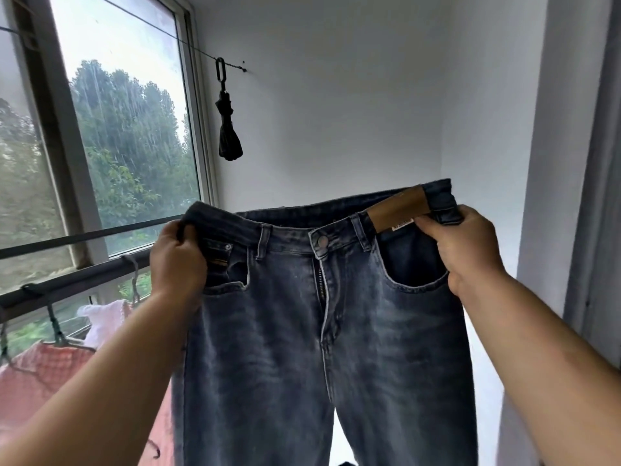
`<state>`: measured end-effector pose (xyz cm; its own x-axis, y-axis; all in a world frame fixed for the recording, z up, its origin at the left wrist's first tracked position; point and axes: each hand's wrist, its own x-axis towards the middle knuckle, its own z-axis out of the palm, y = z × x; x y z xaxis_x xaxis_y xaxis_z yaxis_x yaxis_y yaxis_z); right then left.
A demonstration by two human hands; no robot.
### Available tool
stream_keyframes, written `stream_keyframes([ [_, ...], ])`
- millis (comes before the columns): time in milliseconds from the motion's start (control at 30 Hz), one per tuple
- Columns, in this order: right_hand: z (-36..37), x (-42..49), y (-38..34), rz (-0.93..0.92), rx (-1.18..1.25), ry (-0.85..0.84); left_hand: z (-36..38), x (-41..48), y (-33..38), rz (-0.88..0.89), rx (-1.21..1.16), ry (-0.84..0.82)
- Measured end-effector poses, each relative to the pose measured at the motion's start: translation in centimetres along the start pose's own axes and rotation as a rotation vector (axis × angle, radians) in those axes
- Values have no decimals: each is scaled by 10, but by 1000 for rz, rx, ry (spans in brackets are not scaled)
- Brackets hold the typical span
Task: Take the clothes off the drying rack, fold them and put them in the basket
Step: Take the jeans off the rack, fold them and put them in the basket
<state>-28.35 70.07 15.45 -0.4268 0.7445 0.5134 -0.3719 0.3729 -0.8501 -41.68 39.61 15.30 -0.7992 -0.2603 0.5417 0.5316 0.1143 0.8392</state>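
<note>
The jeans are held up before the white wall, legs hanging below both hands. The waistband is gripped at its left end by the curled left hand. Its right end, beside the brown patch, is pinched by the right hand.

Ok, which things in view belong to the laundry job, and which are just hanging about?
Job: jeans, held at the waistband by the left hand and right hand; pink cloth and white garment on hangers; the rail they hang from. No basket is in view.
Not the job: black umbrella hanging on the wire; window.
</note>
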Motion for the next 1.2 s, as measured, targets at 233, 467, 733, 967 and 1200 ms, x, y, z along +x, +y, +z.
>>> stream_keyframes([
  [233,3,-7,18,155,-12,53,28,-12,13,-211,-65,-128],
  [467,6,-14,4,243,39,96,50,-36,45,-323,-135,-181],
  [733,53,-57,-38,18,7,-168,83,-95,84,-145,-238,-445],
  [967,48,-73,-49,-136,-97,-391,84,-94,72,-177,-284,-505],
  [1200,49,-75,-55,-310,-258,-609,70,-95,84,-287,-540,-572],
])
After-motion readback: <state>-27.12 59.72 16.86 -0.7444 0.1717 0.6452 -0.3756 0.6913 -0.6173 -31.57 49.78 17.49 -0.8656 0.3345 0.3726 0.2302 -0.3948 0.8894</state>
